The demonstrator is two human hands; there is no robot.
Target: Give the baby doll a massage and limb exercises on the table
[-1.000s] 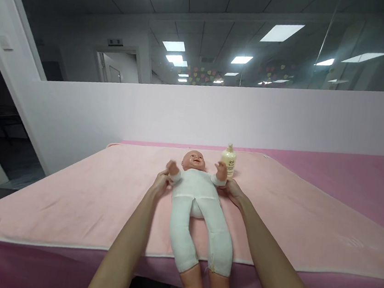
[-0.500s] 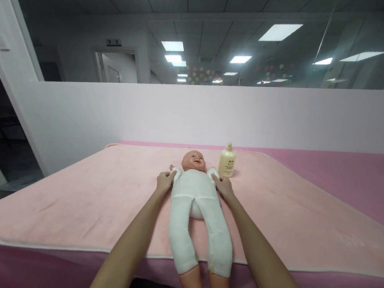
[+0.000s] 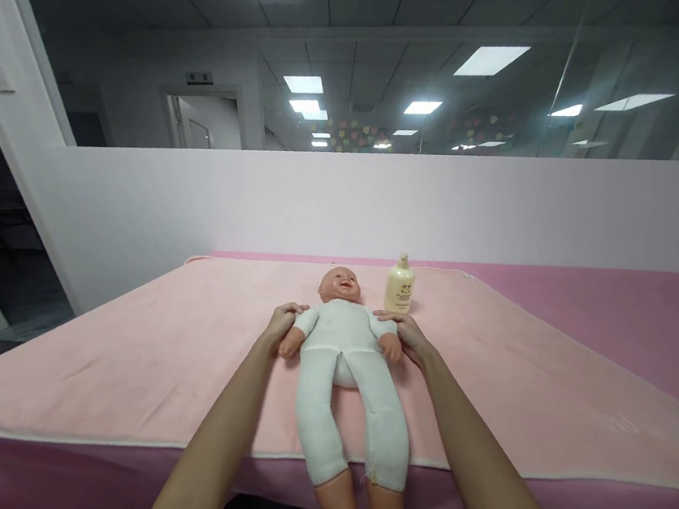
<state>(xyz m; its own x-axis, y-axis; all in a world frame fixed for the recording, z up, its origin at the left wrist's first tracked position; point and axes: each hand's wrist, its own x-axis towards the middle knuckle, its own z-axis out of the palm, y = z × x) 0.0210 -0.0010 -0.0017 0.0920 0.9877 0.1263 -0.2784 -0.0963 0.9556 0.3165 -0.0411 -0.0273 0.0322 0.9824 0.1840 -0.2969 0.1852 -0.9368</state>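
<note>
A baby doll [image 3: 343, 327] in a white cloth suit lies on its back, head away from me, both arms down at its sides. My left hand [image 3: 283, 322] rests along the outer side of the doll's arm on the left, fingers stretched to its upper sleeve. On the other side my right hand [image 3: 411, 336] lies against the doll's other arm, its fingers extended over the sleeve near the shoulder. Both thumbs are hidden. Just beyond my right hand stands a pale yellow pump bottle [image 3: 400, 286].
A pink blanket [image 3: 169, 349] with a white edge covers the table. The doll's lower legs hang over the front edge. Behind stands a white low wall [image 3: 333, 205] with a glass window [image 3: 373, 70] above. A dark doorway [image 3: 2, 249] opens at the left.
The doll's arms have come down from bent up at its shoulders to lying at its sides. My hands have shifted outward and loosened from the doll's sleeves.
</note>
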